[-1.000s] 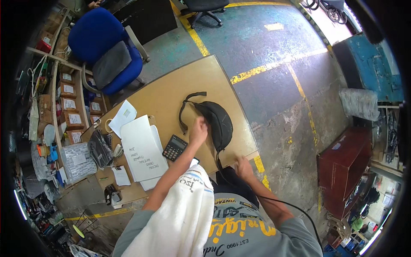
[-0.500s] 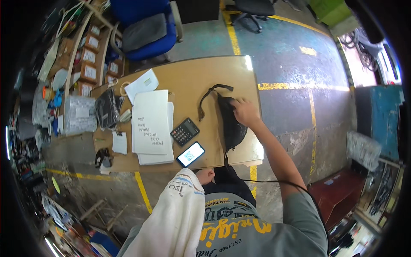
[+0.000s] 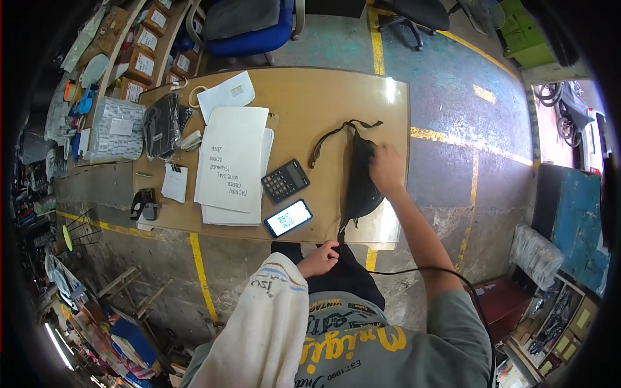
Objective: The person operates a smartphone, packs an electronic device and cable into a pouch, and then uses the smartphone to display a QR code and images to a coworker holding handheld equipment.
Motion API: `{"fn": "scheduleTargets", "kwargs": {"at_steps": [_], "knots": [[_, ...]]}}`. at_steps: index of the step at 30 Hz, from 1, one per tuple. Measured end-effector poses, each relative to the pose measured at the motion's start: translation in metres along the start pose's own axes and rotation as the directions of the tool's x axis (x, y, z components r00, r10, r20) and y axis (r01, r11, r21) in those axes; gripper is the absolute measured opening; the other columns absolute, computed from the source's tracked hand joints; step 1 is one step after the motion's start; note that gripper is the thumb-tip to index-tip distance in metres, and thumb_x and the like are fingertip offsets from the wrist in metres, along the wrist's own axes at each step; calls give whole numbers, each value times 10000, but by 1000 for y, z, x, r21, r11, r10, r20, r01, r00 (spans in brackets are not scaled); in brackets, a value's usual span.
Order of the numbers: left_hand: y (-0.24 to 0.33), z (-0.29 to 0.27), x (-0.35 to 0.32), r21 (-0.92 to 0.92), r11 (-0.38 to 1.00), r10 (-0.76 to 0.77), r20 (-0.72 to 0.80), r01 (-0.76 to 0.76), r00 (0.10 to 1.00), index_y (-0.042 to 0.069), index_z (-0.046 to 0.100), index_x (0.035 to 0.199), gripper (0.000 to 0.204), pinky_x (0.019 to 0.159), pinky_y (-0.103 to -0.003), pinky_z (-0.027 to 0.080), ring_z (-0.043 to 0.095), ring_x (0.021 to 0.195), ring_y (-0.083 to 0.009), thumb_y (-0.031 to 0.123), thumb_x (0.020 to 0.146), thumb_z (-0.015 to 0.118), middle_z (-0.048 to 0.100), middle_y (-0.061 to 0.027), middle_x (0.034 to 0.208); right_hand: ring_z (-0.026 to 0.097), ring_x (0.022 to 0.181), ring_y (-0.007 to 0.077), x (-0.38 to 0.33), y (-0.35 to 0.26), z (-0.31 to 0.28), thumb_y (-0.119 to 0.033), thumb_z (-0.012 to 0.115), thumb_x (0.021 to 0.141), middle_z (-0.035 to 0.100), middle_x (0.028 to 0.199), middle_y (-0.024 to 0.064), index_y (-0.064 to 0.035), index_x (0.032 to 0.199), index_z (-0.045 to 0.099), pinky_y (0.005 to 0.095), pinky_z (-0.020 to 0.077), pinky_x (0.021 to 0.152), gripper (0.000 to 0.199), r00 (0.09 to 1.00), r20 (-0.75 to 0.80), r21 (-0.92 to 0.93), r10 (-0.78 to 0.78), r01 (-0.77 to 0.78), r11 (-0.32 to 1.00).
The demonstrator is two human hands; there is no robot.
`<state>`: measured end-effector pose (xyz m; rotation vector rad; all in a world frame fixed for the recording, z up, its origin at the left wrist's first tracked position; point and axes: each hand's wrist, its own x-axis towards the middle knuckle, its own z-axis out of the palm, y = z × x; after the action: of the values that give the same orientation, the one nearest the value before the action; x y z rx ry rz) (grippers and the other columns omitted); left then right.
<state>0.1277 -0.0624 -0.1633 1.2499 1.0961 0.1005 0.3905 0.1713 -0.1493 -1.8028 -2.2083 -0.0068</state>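
Two hands show, the right touching a black bag.

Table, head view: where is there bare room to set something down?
Widest: the far middle of the table, beyond the calculator, between the white papers and black bag. A narrower strip runs between the phone and bag. Crowded: the left end, with papers, plastic-wrapped package and notepad; also around the right hand at the bag.

Right hand on black bag, left hand at strap, phone near calculator
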Motion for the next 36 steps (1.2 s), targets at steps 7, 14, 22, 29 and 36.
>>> {"fn": "scheduleTargets", "kwargs": {"at_steps": [7, 14, 22, 29, 36], "knots": [[-20, -34, -26, -354, 933, -92, -71, 61, 993, 22, 575, 1302, 361, 700, -262, 530, 628, 750, -162, 99, 953, 626, 712, -114, 973, 494, 653, 186, -224, -74, -159, -479, 421, 992, 552, 688, 49, -144, 719, 602, 362, 408, 626, 469, 391, 918, 194, 72, -597, 778], [-206, -72, -113, -70, 997, -64, -449, 37, 891, 15, 645, 1111, 205, 669, -273, 513, 612, 712, -171, 74, 915, 628, 703, -95, 906, 625, 817, 168, 18, -216, -114, -256, 559, 1052, 671, 960, 87, -57, 1087, 650, 288, 474, 702, 222, 848, 527, 730, 55, -419, -539], [-115, 33, 12, -51, 945, -324, 10, 324, 946, -7, 606, 1219, 535, 848, -390, 508, 639, 920, -344, 422, 911, 691, 668, -171, 1137, 562, 1247, 274, 84, -75, 83, -198, 621, 881, 661, 1245, 88, -125, 1176, 651, 469, 419, 1000, 305, 876, 267, -67, -401, 432, 900], [-78, 131, 87, -484, 810, -435, -119, 331, 892, -4, 530, 1412, 701, 1009, -371, 470, 625, 1141, -352, 440, 902, 712, 636, -202, 1314, 640, 888, 312, -5, 8, 47, -193, 650, 817, 691, 903, 119, -100, 990, 633, 405, 409, 994, 197, 782, 429, 160, -453, 428, 890], [-68, 155, 92, -668, 663, -528, -97, 338, 844, -2, 584, 1378, 648, 995, -359, 469, 617, 1171, -322, 445, 923, 696, 658, -184, 1300, 669, 759, 315, -26, -23, -4, -194, 602, 841, 716, 776, 137, -100, 943, 675, 381, 470, 864, 156, 688, 519, 214, -507, 470, 856]]}}
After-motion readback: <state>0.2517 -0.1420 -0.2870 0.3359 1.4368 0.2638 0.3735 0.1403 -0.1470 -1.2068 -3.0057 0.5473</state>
